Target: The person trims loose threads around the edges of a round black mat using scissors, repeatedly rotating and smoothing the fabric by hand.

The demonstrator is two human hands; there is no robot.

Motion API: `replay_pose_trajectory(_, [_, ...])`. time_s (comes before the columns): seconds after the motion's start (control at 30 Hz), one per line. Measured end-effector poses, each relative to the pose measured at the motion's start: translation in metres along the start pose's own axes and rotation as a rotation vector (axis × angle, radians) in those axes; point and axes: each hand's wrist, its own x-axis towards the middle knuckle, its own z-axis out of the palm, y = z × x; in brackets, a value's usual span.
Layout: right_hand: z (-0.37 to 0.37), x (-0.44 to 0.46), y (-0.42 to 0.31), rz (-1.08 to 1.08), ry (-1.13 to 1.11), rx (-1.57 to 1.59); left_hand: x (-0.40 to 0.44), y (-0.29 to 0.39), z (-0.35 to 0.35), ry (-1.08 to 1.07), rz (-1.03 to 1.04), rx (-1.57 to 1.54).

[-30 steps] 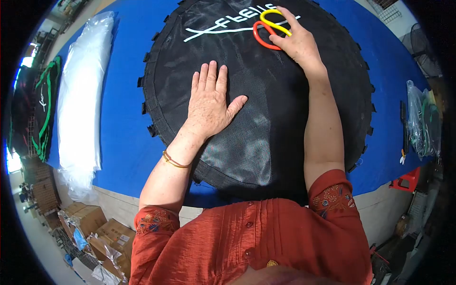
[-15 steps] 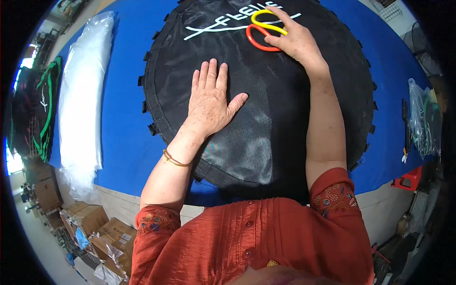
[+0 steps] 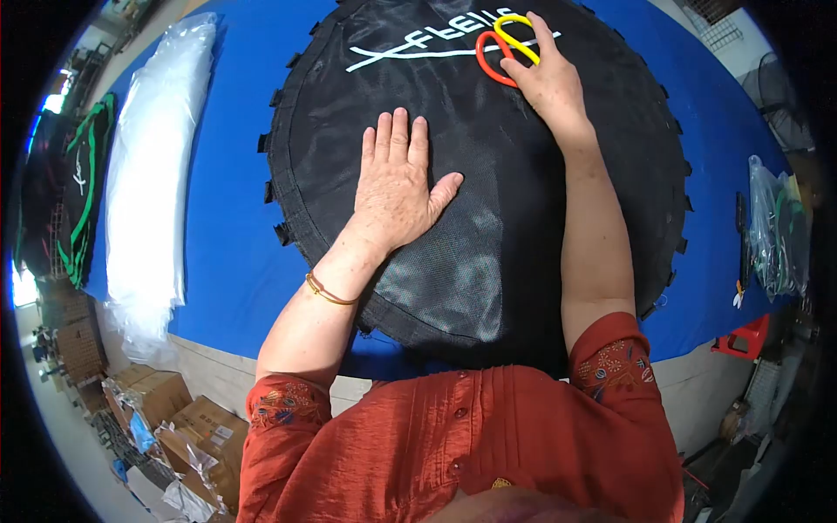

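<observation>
A round black mesh mat (image 3: 445, 279) with tabs round its rim and white lettering near the top lies on the blue tabletop. My left hand (image 3: 397, 187) rests flat on the mat, left of its middle, fingers stretched out and thumb apart. Near the lettering, my right hand (image 3: 549, 83) has its fingers on the handles of a pair of scissors (image 3: 486, 63), one loop red and one yellow. The blades cannot be made out.
On the blue table (image 3: 227, 209), clear plastic sheets (image 3: 153, 166) lie at the left, beside green-edged black mats (image 3: 83, 187). Bagged items (image 3: 776, 227) lie at the right edge. Cardboard boxes (image 3: 205, 427) stand on the floor at lower left, a red stool (image 3: 744, 338) at right.
My right hand and the scissors moved slightly left, then back right. My left hand sits slightly further right in view, still flat on the mat.
</observation>
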Motion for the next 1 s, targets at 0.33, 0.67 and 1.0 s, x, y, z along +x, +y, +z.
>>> replay_pose_trajectory(0.33, [0.036, 0.02, -0.035, -0.042, -0.033, 0.005, 0.001, -0.001, 0.002, 0.008, 0.006, -0.006])
replay_pose_trajectory(0.67, [0.036, 0.012, -0.044, -0.054, -0.081, 0.064, 0.0, -0.003, 0.003, 0.007, -0.003, -0.027])
replay_pose_trajectory(1.0, [0.029, 0.003, -0.062, -0.036, -0.028, 0.083, 0.0, -0.002, 0.004, 0.012, 0.003, -0.031])
